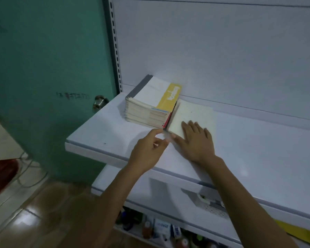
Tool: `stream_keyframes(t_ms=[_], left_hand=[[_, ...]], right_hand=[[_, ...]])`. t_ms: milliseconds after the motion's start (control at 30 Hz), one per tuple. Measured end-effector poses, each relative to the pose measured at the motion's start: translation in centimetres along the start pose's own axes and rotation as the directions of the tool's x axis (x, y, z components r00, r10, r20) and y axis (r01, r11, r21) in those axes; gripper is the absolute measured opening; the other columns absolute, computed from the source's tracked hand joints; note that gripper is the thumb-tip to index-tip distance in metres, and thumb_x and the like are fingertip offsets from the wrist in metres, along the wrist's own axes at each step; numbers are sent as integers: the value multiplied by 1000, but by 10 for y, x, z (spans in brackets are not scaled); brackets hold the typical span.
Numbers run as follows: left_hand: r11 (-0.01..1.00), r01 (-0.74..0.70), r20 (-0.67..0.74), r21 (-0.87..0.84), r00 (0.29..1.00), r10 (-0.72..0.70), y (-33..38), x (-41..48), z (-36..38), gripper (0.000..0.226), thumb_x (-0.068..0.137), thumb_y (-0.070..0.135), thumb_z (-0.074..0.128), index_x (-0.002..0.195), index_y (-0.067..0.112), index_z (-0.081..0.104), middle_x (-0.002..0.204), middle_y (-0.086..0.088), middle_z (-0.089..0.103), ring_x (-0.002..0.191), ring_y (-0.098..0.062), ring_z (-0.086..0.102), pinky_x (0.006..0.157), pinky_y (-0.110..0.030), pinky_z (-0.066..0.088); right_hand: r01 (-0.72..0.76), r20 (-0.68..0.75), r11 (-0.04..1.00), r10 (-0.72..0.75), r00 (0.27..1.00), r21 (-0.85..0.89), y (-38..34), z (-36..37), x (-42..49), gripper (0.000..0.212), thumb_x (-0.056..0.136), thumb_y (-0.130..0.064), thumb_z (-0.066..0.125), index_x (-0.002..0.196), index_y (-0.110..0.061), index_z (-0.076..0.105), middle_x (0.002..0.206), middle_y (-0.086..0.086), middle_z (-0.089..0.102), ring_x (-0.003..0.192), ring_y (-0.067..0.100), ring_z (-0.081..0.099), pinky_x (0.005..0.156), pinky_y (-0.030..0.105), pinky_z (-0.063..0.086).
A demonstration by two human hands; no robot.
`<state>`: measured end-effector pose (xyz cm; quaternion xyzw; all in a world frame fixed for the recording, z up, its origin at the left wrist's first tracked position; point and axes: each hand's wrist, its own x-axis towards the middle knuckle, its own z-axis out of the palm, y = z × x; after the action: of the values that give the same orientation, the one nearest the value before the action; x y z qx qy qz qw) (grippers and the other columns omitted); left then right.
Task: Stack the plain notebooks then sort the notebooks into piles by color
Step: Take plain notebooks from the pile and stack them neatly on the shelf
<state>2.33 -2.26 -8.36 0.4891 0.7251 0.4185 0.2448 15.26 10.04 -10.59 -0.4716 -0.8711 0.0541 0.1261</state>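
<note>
A tall stack of notebooks [151,106] stands on the white shelf [258,144], its top cover white with a yellow band. Right beside it lies a low plain cream notebook [195,113]. My right hand [197,140] rests flat on the cream notebook's near edge, fingers straight. My left hand [150,149] reaches to the near corner between the two piles, thumb and fingertips close together at the corner of the stack; the motion blur hides whether they pinch anything.
A teal door [48,68] with a metal knob [99,102] stands left of the shelf. Lower shelves [168,199] hold small bottles and boxes [161,228]. A yellow sheet [297,231] shows at the lower right. Cables and a red object [2,174] lie on the floor.
</note>
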Motion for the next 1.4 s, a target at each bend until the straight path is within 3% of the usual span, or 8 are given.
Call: stream_keyframes(t_ms=[167,267,333,600,867,1100,1200,1400], left_hand=[[942,182,254,-281,961,-110,8,19,-21,44,90,64,34,111,30,53,93,2,73,72,-16,72,76,-35,54],[895,332,534,-298,835,-132,21,23,-23,44,86,65,45,101,28,62,94,-3,73,78,-20,71,69,-30,54],[966,155,571,-209,821,-8,23,23,-14,29,92,47,52,108,26,64,108,1,70,87,-12,66,74,-26,51],[920,-382,147,-83,909,391,-7,17,-24,35,95,40,42,126,28,54,111,-1,67,99,-25,62,86,-42,50],[936,-174,101,-306,972,214,-45,43,-52,29,99,22,45,126,19,54,111,6,61,102,-14,57,84,-27,44],[853,-159,-60,-497,987,149,-45,42,-55,22,99,20,45,119,25,52,111,7,59,103,-12,56,87,-26,44],[805,-126,-68,-580,992,106,-43,41,-54,21,98,17,46,116,27,50,107,8,59,97,-9,57,83,-21,46],[728,-81,-41,-681,997,72,-45,46,-55,21,97,12,48,112,26,53,100,17,60,89,7,55,73,-10,43]], right_hand=[[-170,-29,918,194,981,359,-28,-7,-53,78,85,-68,7,151,-27,15,158,-5,16,146,11,10,117,35,3],[-130,-128,981,149,981,146,-54,4,-91,78,89,-68,4,150,-23,20,157,-2,22,145,14,16,118,37,12],[-156,-214,988,152,965,0,-66,15,-105,77,93,-64,8,149,-14,28,153,6,31,143,21,26,115,42,24],[9,-390,877,204,898,480,-77,1,-114,70,90,-66,31,148,-30,18,156,-13,18,143,1,15,115,17,14],[-265,-294,899,373,880,349,-45,-23,-17,46,97,-4,39,142,-15,36,155,5,26,143,23,22,115,35,20],[-283,42,955,287,957,-88,-34,1,-22,81,87,-61,29,150,-11,16,158,10,15,146,26,11,117,39,10],[-299,-91,950,292,952,-88,-54,-5,-49,78,82,-75,37,127,-13,44,131,5,47,123,25,42,101,35,33],[-221,-277,949,155,948,-224,-73,6,-134,85,76,-85,27,118,-17,56,116,1,58,102,24,54,85,38,42]])
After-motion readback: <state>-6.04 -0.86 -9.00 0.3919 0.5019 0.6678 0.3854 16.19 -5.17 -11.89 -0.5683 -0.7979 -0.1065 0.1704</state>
